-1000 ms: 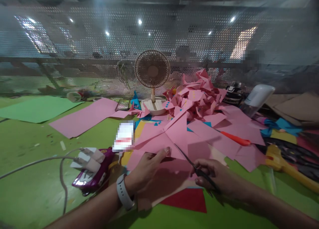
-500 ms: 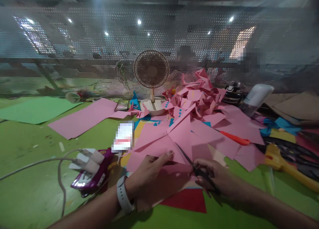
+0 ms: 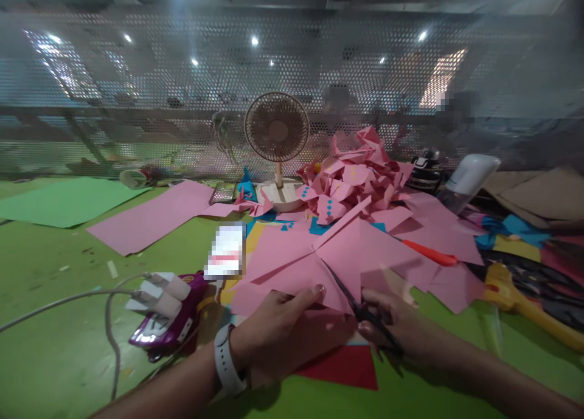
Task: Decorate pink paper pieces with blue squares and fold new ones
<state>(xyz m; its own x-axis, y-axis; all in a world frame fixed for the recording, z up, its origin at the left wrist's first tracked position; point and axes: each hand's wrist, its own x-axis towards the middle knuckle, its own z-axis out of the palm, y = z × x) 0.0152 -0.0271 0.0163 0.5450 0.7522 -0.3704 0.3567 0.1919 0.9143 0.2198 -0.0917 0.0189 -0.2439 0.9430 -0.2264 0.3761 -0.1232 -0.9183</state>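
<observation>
My left hand [image 3: 278, 325], with a white watch on the wrist, pinches the near edge of a folded pink paper sheet [image 3: 314, 261] on the green table [image 3: 68, 322]. My right hand [image 3: 392, 328] is closed round the handles of black scissors [image 3: 353, 300], whose blades point up and away into the pink sheet just right of my left fingertips. A flap of the sheet stands up over the blades. A red paper sheet [image 3: 347, 367] lies under both hands.
A heap of pink paper scraps [image 3: 360, 176] and a small desk fan [image 3: 277, 133] stand behind. A purple device with white plugs and cable [image 3: 166, 309] lies left. Orange cutter [image 3: 431, 253], yellow tool [image 3: 520, 300], white bottle [image 3: 469, 179], loose pink [image 3: 150, 215] and green sheets [image 3: 68, 200] surround.
The scissors have moved forward into the pink sheet, and the flap to the right of the cut has swung further right. My left fingertips have shifted slightly right along the edge.
</observation>
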